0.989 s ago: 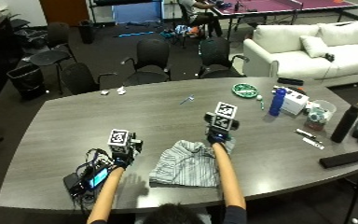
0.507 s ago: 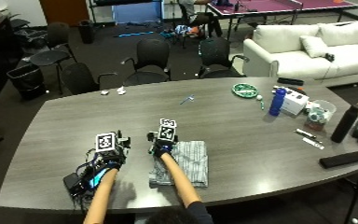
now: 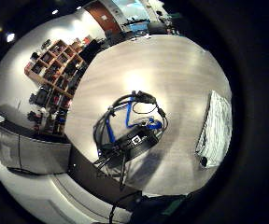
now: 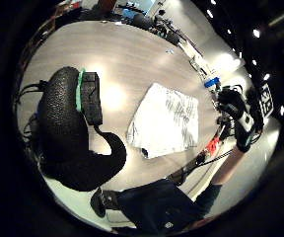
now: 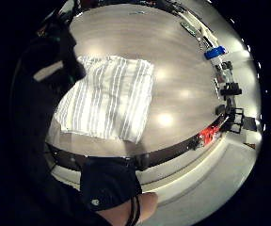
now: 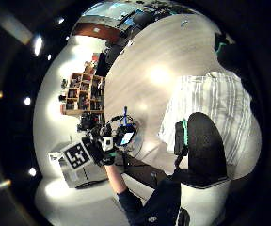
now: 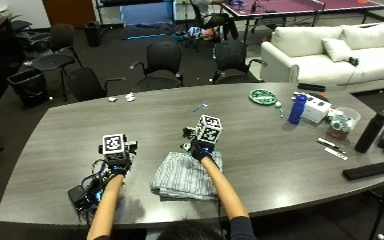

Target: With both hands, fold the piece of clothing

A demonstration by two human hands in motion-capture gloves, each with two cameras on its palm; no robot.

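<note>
The striped garment lies folded low in the frame's centre, the right hand above its top edge and the left hand apart to its left, both holding nothing though their finger spread cannot be told, so probably a last fold or smoothing is next.

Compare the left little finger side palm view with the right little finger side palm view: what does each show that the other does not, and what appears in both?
Only the left little finger side palm view shows the tangle of black and blue cables lying on the table, and a wall of shelves beyond it. Only the right little finger side palm view shows the blue bottle near the table's far edge. Both show the grey wooden table and the folded striped garment lying flat on it, seen edge-on in the left hand's view.
</note>
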